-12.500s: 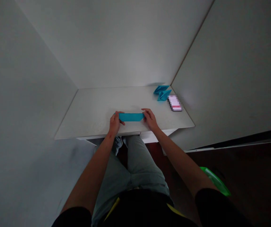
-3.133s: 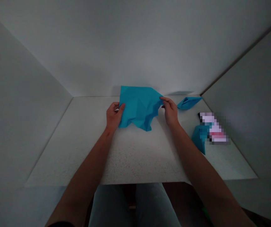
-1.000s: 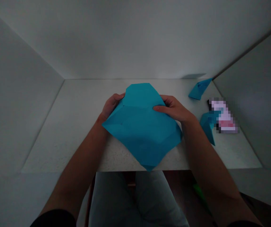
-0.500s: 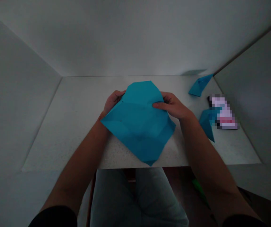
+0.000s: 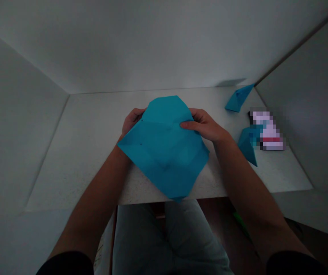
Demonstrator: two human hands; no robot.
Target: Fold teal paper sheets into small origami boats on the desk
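Note:
A large sheet of turquoise paper with crease lines forms a rough diamond, held in front of me over the table's front edge. My left hand grips its upper left side, with the fingers mostly behind the sheet. My right hand holds the upper right side, thumb lying on top. The sheet's lower point reaches the table's front edge. Neither hand touches the other objects.
Two folded turquoise paper pieces lie at the table's right end, the nearer beside a pixelated phone. White walls enclose the white speckled table at the back and sides. My knees lie below its front edge.
The sheet sits slightly lower and further left than half a second ago, and both hands have shifted with it. The view has tilted slightly. The grip looks unchanged.

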